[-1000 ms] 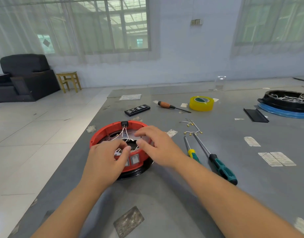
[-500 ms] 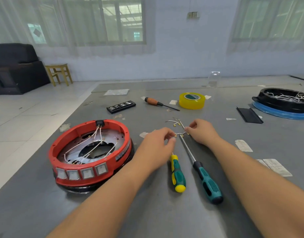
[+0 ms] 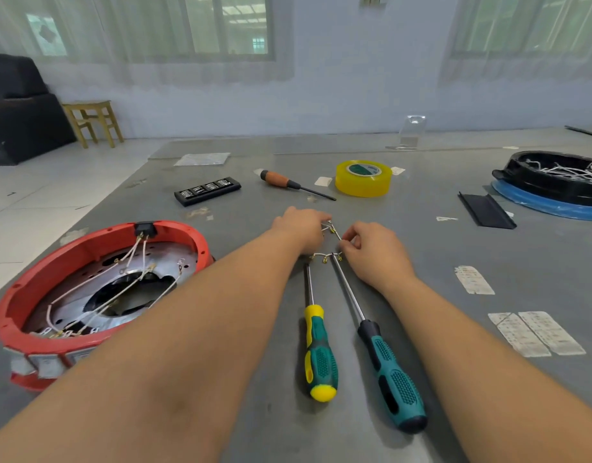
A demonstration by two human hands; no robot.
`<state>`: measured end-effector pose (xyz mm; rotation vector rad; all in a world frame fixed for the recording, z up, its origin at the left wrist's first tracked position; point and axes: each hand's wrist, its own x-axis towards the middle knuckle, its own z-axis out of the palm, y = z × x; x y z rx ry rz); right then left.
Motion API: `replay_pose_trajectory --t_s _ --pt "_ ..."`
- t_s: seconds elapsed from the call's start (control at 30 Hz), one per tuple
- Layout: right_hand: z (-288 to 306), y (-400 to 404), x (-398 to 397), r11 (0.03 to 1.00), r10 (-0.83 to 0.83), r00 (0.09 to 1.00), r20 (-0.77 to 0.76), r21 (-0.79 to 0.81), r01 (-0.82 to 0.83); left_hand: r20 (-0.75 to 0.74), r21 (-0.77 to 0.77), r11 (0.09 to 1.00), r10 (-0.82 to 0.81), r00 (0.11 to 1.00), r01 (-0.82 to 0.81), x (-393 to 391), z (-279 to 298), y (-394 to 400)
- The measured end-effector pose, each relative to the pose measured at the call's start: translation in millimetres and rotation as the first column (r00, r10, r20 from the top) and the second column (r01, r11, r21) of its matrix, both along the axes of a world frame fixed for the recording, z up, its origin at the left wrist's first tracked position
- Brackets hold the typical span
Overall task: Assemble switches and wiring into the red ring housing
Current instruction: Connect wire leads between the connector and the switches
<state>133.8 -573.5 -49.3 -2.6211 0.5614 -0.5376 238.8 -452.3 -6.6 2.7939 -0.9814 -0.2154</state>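
The red ring housing (image 3: 30, 295) lies at the left of the grey table, with white wires (image 3: 121, 282) strung across its metal plate and several square switches along its near wall. At the table's middle, my left hand (image 3: 301, 228) and my right hand (image 3: 371, 252) each pinch an end of a short white wire harness (image 3: 331, 230) with brass terminals. A second wire harness (image 3: 324, 257) lies just in front of my hands, on the tips of two screwdrivers.
A yellow-green screwdriver (image 3: 318, 355) and a teal-black screwdriver (image 3: 388, 372) lie between my forearms. Farther back are an orange-handled screwdriver (image 3: 288, 182), a yellow tape roll (image 3: 363, 178), a black bit case (image 3: 207, 190), a black strip (image 3: 487, 210) and a black tray of wires (image 3: 552, 182).
Both hands left the red housing and reached right to the loose wire harnesses. They now pinch one harness, farther back than half a second ago.
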Motion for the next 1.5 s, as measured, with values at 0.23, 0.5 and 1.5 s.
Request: replay_pose_trajectory --t_s 0.23,0.5,1.5 --pt "1 5 0 0.998 0.029 0.999 -0.014 -0.047 -0.030 0.129 -0.036 0.997 0.071 0.989 -0.067 7 0 4" --pt "5 7 -4 0.999 0.037 0.999 0.011 -0.001 -0.037 -0.180 -0.345 0.917 0.145 0.973 -0.201 12 7 32" --pt "74 205 -22 0.507 0.348 0.853 0.389 0.687 -0.521 -0.075 -0.775 0.602 0.217 0.973 -0.194 -90 39 257"
